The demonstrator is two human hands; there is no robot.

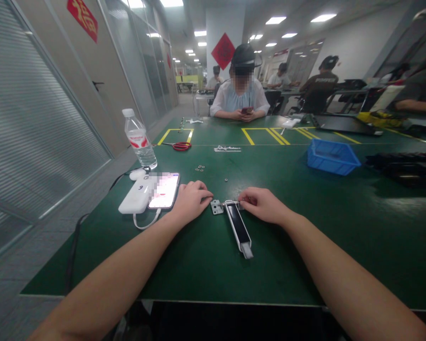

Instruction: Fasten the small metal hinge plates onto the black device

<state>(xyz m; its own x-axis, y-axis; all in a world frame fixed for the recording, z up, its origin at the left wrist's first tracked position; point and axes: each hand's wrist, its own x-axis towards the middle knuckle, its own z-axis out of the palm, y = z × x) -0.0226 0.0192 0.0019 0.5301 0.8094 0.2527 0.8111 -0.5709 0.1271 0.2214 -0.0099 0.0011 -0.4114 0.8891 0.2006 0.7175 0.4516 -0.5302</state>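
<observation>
In the head view, a slim white-framed piece with a glossy black face (238, 225) lies slanted on the green table, a grey tab (247, 250) sticking out of its near end. Across its far end runs a thin metal rod (230, 203), with a small metal plate with holes (217, 207) on the left side. My left hand (191, 201) rests on the table, thumb and forefinger closed at that plate's left corner. With curled fingers, my right hand (261, 203) pinches the right end of the metal rod; its fingertips partly hide that end.
To the left are a phone (165, 190), white power bank (135, 195) and water bottle (139, 139). Beyond my hands lie small metal rings (199, 168), red-handled scissors (181, 146) and thin white parts (227, 148). A blue bin (332, 157) stands right. A person (239, 94) sits opposite.
</observation>
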